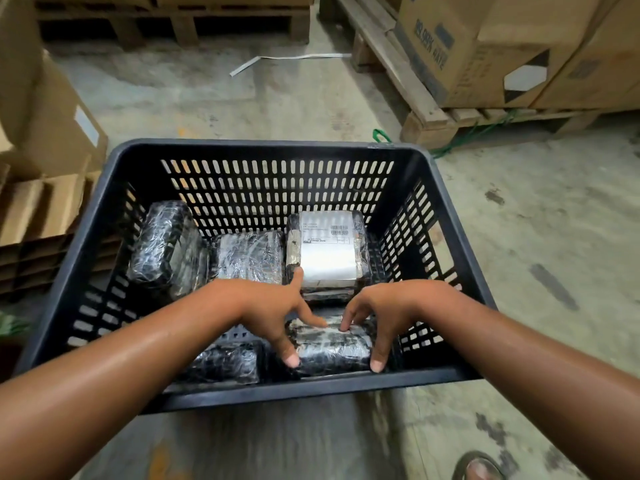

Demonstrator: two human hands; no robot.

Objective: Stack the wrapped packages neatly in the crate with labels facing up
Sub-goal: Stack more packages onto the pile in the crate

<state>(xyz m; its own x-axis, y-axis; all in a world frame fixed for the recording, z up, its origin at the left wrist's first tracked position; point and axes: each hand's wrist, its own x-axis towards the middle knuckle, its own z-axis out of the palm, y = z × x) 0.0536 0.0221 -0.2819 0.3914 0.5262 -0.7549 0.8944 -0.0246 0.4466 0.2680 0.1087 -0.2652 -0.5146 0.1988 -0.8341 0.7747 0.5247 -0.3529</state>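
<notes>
A black slotted crate (pixel 263 148) stands on the concrete floor and holds several plastic-wrapped black packages. Both my hands reach into its near right corner. My left hand (pixel 277 311) and my right hand (pixel 372 318) grip the two ends of one wrapped package (pixel 332 344) lying flat against the near wall. Behind it a package (pixel 327 252) shows a white label facing up. To its left lies another wrapped package (pixel 247 256), and one (pixel 166 245) leans tilted at the far left. A further package (pixel 225 362) lies at the near wall, left of the held one.
Wooden pallets with cardboard boxes (pixel 485 46) stand at the back right, and another pallet (pixel 180 22) at the back. Stacked cardboard (pixel 41 133) rises on the left. A white strap (pixel 277 60) and a green strap (pixel 381 136) lie on the floor. A sandalled foot (pixel 479 467) shows bottom right.
</notes>
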